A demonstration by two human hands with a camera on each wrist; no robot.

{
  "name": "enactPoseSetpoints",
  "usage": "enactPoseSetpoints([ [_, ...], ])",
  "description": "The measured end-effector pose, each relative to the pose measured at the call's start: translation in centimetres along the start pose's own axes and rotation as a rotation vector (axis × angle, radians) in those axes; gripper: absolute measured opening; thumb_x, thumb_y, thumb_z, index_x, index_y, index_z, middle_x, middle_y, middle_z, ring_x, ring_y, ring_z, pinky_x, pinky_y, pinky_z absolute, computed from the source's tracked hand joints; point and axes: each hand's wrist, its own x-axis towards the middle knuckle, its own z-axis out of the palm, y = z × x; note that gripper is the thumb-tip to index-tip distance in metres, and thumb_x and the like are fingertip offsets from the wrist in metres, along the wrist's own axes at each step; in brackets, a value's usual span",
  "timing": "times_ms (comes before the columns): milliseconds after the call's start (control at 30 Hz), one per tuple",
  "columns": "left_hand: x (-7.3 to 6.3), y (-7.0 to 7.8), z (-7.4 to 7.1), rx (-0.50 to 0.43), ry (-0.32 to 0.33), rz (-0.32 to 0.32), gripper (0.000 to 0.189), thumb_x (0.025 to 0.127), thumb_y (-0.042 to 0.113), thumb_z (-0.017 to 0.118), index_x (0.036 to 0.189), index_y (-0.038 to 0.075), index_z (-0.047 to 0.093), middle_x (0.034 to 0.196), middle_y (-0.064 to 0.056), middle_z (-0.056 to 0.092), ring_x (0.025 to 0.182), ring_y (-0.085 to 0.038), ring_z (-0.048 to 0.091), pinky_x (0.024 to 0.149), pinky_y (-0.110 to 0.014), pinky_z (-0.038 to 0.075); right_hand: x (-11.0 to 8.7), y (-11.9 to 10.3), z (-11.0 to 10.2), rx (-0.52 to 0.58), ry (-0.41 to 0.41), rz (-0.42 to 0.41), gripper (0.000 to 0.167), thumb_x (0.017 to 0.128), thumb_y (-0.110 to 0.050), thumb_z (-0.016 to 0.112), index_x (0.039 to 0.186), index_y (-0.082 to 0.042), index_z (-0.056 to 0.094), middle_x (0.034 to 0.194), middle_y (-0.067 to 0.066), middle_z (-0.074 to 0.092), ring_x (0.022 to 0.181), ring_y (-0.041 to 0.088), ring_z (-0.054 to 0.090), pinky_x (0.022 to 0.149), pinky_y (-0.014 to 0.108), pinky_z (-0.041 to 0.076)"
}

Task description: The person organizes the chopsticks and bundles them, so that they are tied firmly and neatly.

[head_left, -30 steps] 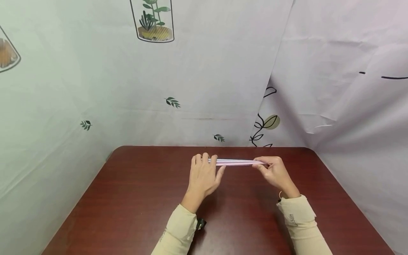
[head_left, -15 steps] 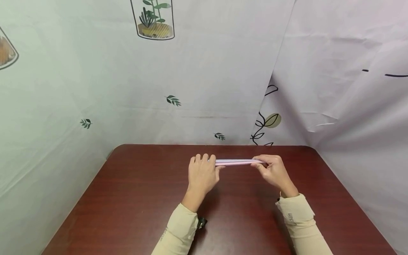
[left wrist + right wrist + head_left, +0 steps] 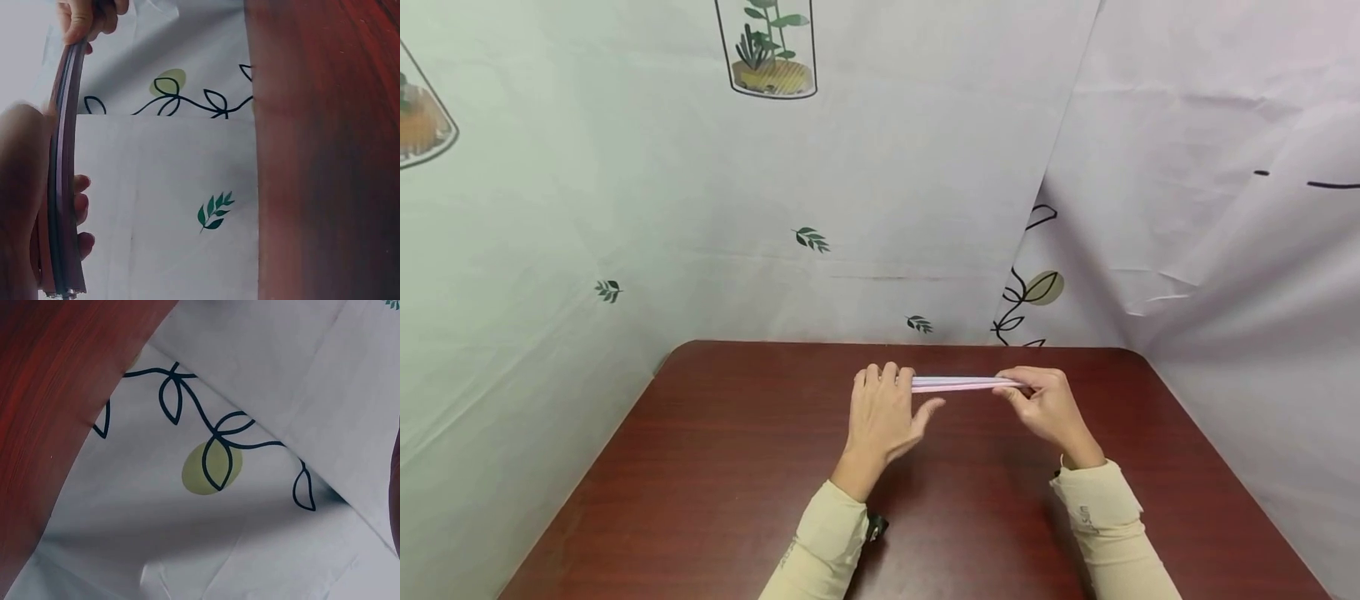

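Gripping a layered pink-and-lilac strip (image 3: 955, 384), left hand (image 3: 880, 421) curled round it, right hand (image 3: 1048, 407) pinching one end.

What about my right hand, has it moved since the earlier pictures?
No, not visibly any way: in the head view, your right hand keeps its place against the far edge of the red-brown table.
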Motion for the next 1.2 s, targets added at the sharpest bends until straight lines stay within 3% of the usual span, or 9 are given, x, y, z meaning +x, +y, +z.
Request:
enactPoseSetpoints([
  [233,0.4,-0.4,0.4,0.037,0.142,0.021,0.053,0.094,0.061,0.046,0.089,0.011,0.062,0.082,-0.006,0.057,0.077,-0.029,0.052,0.077,-0.041,0.043,0.4,-0.5,-0.4,0.056,-0.009,-0.047,0.028,0.068,0.009,0.083,0.09,-0.007,0.076,0.069,-0.003,0.062,0.053,0.0,0.039,0.047,0.013,0.03],
  [367,1.2,-0.4,-0.2,0.061,0.255,0.085,0.056,0.097,0.062,0.04,0.086,0.011,0.061,0.081,-0.006,0.057,0.075,-0.028,0.051,0.076,-0.041,0.043,0.7,-1.1,-1.4,0.07,0.023,-0.103,0.023,0.073,0.004,0.082,0.092,-0.007,0.075,0.066,-0.006,0.056,0.055,0.0,0.038,0.049,0.013,0.03],
  [500,1.8,0.0,-1.2,0.09,0.298,0.146,0.056,0.092,0.064,0.048,0.092,0.01,0.062,0.085,-0.005,0.059,0.075,-0.028,0.052,0.074,-0.04,0.043,0.7,-1.6,-2.6,0.07,0.052,-0.141,0.011,0.081,-0.01,0.08,0.09,-0.007,0.075,0.066,-0.007,0.055,0.055,0.0,0.039,0.049,0.014,0.031],
  [567,1.9,0.2,-1.5,0.096,0.306,0.153,0.048,0.093,0.056,0.053,0.094,0.009,0.062,0.085,-0.006,0.058,0.074,-0.028,0.052,0.072,-0.04,0.043,0.8,-1.9,-3.1,0.073,0.051,-0.153,0.011,0.085,-0.016,0.078,0.09,-0.008,0.075,0.067,-0.007,0.055,0.055,0.001,0.04,0.049,0.015,0.032],
  [667,1.8,0.7,-1.8,0.103,0.324,0.139,0.024,0.093,0.031,0.057,0.091,0.008,0.06,0.082,-0.007,0.056,0.072,-0.028,0.051,0.069,-0.04,0.043,0.7,-2.4,-3.6,0.075,0.039,-0.151,0.011,0.08,-0.007,0.08,0.09,-0.007,0.075,0.067,-0.006,0.056,0.055,0.002,0.04,0.049,0.015,0.032],
  [767,1.7,0.9,-2.3,0.105,0.349,0.103,0.005,0.082,0.012,0.054,0.083,0.008,0.057,0.079,-0.007,0.054,0.07,-0.029,0.05,0.068,-0.04,0.042,0.7,-3.0,-3.5,0.074,0.03,-0.143,0.023,0.072,0.005,0.081,0.091,-0.007,0.075,0.066,-0.005,0.056,0.056,0.002,0.04,0.05,0.014,0.032],
  [933,1.3,1.4,-3.2,0.124,0.382,0.074,0.001,0.078,0.008,0.054,0.078,0.008,0.054,0.074,-0.007,0.051,0.07,-0.03,0.05,0.07,-0.041,0.043,0.2,-3.3,-3.2,0.08,0.073,-0.174,0.031,0.064,0.014,0.082,0.088,-0.003,0.074,0.066,-0.004,0.055,0.056,0.003,0.039,0.054,0.008,0.029],
  [1067,1.0,1.5,-3.6,0.123,0.418,0.08,0.004,0.073,0.007,0.054,0.076,0.008,0.054,0.072,-0.007,0.05,0.068,-0.03,0.05,0.068,-0.042,0.043,0.1,-3.7,-3.2,0.077,0.098,-0.235,0.011,0.081,-0.011,0.079,0.087,-0.003,0.074,0.064,-0.005,0.051,0.055,0.002,0.038,0.055,0.007,0.028],
  [1200,0.9,1.2,-4.2,0.119,0.442,0.093,0.006,0.074,0.009,0.053,0.079,0.009,0.057,0.076,-0.005,0.053,0.07,-0.028,0.051,0.07,-0.042,0.044,0.7,-4.6,-3.5,0.07,0.108,-0.268,0.028,0.091,-0.033,0.068,0.09,-0.006,0.074,0.067,-0.007,0.053,0.057,0.0,0.038,0.053,0.012,0.031],
])
